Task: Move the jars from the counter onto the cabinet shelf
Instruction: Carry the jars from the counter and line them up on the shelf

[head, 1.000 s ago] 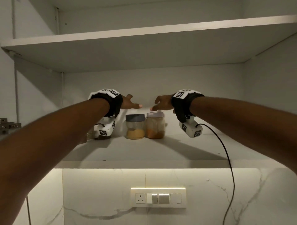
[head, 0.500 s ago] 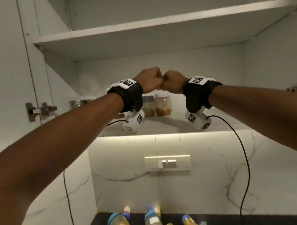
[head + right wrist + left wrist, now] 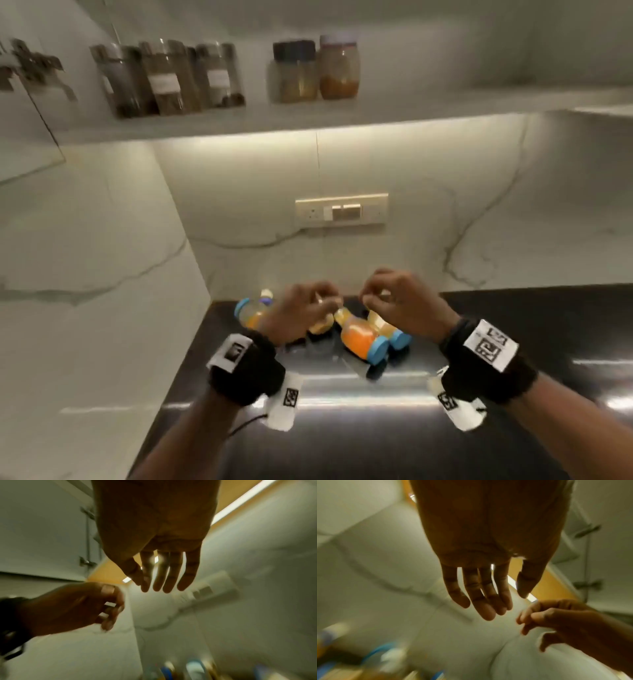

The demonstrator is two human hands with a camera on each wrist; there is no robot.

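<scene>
Several blue-lidded jars with orange and yellow contents lie crowded on the dark counter (image 3: 513, 342); one (image 3: 359, 339) shows between my hands and another (image 3: 251, 310) lies at the left. My left hand (image 3: 318, 301) and right hand (image 3: 376, 294) hover just above them, fingers loosely curled, holding nothing. The wrist views show the left hand (image 3: 505, 603) and right hand (image 3: 154, 588) empty with relaxed fingers. On the cabinet shelf (image 3: 411, 109) stand a dark-lidded jar (image 3: 296, 73) and a pale-lidded jar (image 3: 339, 70), side by side.
A row of tall glass spice jars (image 3: 164, 78) fills the shelf's left part. A switch plate (image 3: 342, 210) sits on the marble back wall. A marble side wall (image 3: 85, 274) closes in the counter's left. A door hinge (image 3: 30, 66) is at top left.
Both hands have dropped from the shelf, where they met as fists, down to the counter jars and loosened. My view has tilted down to the counter.
</scene>
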